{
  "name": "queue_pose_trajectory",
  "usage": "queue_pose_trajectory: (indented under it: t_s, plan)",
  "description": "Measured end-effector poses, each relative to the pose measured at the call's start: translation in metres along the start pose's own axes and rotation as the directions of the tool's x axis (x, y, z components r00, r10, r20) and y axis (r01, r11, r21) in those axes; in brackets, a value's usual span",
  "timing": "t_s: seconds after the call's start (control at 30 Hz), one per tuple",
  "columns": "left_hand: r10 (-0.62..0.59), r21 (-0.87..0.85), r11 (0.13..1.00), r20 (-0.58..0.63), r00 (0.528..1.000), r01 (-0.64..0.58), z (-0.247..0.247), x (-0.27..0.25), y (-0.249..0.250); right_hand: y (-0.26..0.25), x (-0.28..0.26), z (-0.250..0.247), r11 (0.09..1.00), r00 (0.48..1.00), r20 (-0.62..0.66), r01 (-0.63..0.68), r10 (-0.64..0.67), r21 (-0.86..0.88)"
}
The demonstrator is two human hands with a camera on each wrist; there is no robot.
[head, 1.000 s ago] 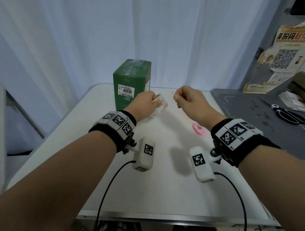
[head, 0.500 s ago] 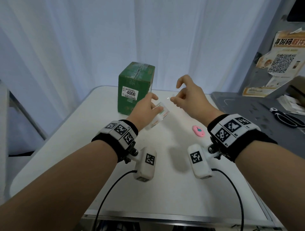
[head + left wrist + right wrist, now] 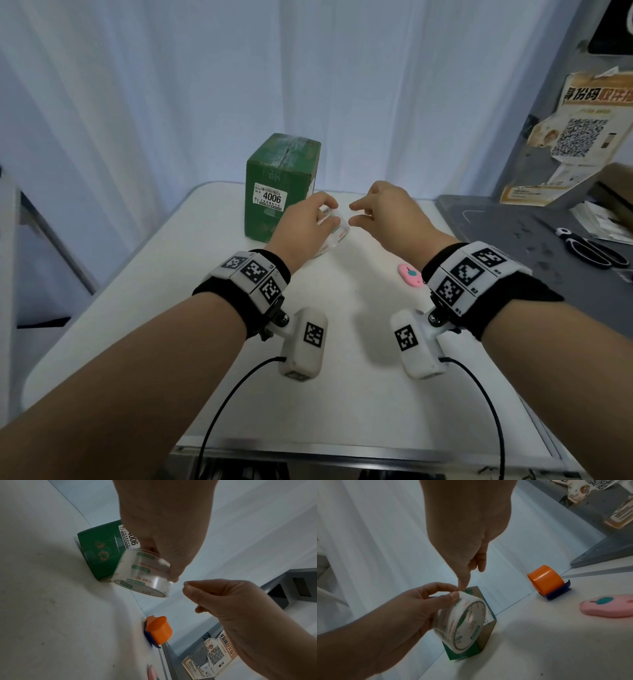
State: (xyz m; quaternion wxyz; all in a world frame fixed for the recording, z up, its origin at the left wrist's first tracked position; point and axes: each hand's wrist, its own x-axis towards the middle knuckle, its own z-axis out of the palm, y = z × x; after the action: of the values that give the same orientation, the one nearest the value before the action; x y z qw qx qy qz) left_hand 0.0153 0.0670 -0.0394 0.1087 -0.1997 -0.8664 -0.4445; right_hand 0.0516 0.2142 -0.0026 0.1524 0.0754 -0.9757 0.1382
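Tape-end picking is judged to be the step in hand. A clear tape roll (image 3: 142, 573) is held off the white table (image 3: 342, 394) in the left hand (image 3: 305, 222), whose fingers and thumb are curled round its outer face. It is carried near the green box (image 3: 279, 181), on the near side, and no contact between the two can be made out. The right hand (image 3: 387, 212) is set at the roll's rim with forefinger and thumb drawn together in a pinch. In the right wrist view the forefinger tip is seen touching the rim beside the left thumb, while a slight gap is shown in the left wrist view. Whether the free end is caught in that pinch cannot be told, since the tape is transparent. If it is not, the edge must first be lifted with a nail. A firm nip is then called for, with the strip drawn away from the roll while the roll is steadied and the strip kept taut so that it does not fold onto itself. For cutting, a pink cutter (image 3: 409, 274) lies on the table near the right wrist, and an orange dispenser (image 3: 546, 580) stands farther back.
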Motion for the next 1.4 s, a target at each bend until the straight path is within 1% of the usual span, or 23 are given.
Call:
queue_pose_trajectory:
  t_s: [0.1, 0.2, 0.33, 0.43, 0.5, 0.57, 0.6, 0.63, 0.7, 0.8, 0.83, 0.87, 0.93, 1.0, 1.07, 1.13, 1.23, 1.33, 1.4]
  plan:
    - [0.017, 0.026, 1.000, 0.008, 1.000, -0.017, -0.002, -0.001, 0.005, -0.002, -0.001, 0.002, 1.000, 1.000, -0.013, -0.015, 0.015, -0.019]
    - [0.035, 0.032, 0.999, 0.049, 0.998, -0.037, -0.004, -0.001, 0.008, -0.003, -0.001, 0.003, 0.999, 0.998, -0.051, -0.036, 0.036, -0.006]
    - [0.068, 0.104, 0.991, 0.111, 0.991, -0.080, -0.007, 0.000, 0.012, -0.002, -0.001, 0.000, 0.991, 0.994, -0.050, -0.089, 0.094, 0.095]
    - [0.059, 0.145, 0.987, 0.117, 0.991, -0.076, -0.007, 0.001, 0.015, 0.000, 0.001, -0.003, 0.994, 0.997, -0.030, -0.064, 0.067, 0.091]
    - [0.049, 0.170, 0.983, 0.116, 0.992, -0.069, -0.007, 0.001, 0.012, 0.002, 0.001, -0.008, 0.989, 0.997, 0.022, -0.072, 0.070, 0.129]
    - [0.028, 0.148, 0.988, 0.116, 0.993, -0.045, -0.007, 0.001, 0.009, 0.004, 0.002, -0.011, 0.984, 0.996, 0.073, -0.065, 0.053, 0.165]
    - [0.018, 0.131, 0.991, 0.116, 0.993, -0.033, -0.008, 0.001, 0.008, 0.006, 0.002, -0.011, 0.987, 0.997, 0.074, -0.049, 0.038, 0.152]
    - [0.011, 0.119, 0.993, 0.115, 0.993, -0.025, -0.008, 0.001, 0.009, 0.008, 0.002, -0.009, 0.991, 0.998, 0.052, -0.031, 0.024, 0.128]
    - [0.007, 0.092, 0.996, 0.100, 0.995, -0.016, -0.006, 0.002, 0.010, 0.010, 0.003, -0.004, 0.994, 0.999, -0.047, -0.021, 0.026, 0.108]
    - [-0.007, 0.055, 0.998, 0.045, 0.999, 0.004, -0.004, 0.002, 0.012, 0.007, 0.000, 0.000, 0.984, 0.964, -0.248, -0.053, 0.094, 0.168]
    - [-0.015, 0.051, 0.999, 0.027, 1.000, 0.013, -0.003, 0.002, 0.012, 0.005, -0.001, 0.000, 0.982, 0.959, -0.269, -0.045, 0.093, 0.182]
    - [-0.021, 0.050, 0.999, 0.013, 1.000, 0.021, -0.003, 0.002, 0.011, 0.001, -0.003, 0.000, 0.982, 0.965, -0.251, -0.028, 0.076, 0.188]
    - [-0.021, 0.048, 0.999, 0.002, 1.000, 0.021, -0.004, 0.003, 0.010, -0.006, -0.007, -0.001, 0.978, 0.987, -0.151, -0.018, 0.050, 0.206]
    - [-0.008, 0.046, 0.999, 0.001, 1.000, 0.008, -0.004, 0.003, 0.010, -0.008, -0.006, 0.000, 0.980, 0.996, -0.061, -0.056, 0.069, 0.189]
    - [0.005, 0.044, 0.999, -0.005, 1.000, -0.004, -0.003, 0.003, 0.010, -0.006, -0.002, 0.001, 0.978, 0.995, 0.000, -0.103, 0.104, 0.181]
    - [0.022, 0.044, 0.999, 0.000, 1.000, -0.022, -0.004, 0.003, 0.010, -0.004, 0.002, 0.001, 0.960, 0.991, 0.019, -0.131, 0.131, 0.249]
    - [0.063, 0.077, 0.995, 0.034, 0.997, -0.065, -0.004, 0.004, 0.008, -0.002, 0.004, -0.003, 0.903, 0.989, 0.047, -0.148, 0.142, 0.403]
    - [0.086, 0.085, 0.992, 0.064, 0.994, -0.092, -0.006, 0.003, 0.008, -0.002, 0.004, -0.007, 0.905, 0.989, 0.087, -0.145, 0.120, 0.400]
    - [0.099, 0.078, 0.991, 0.077, 0.992, -0.105, -0.007, 0.002, 0.008, -0.002, 0.003, -0.008, 0.908, 0.990, 0.084, -0.139, 0.115, 0.396]
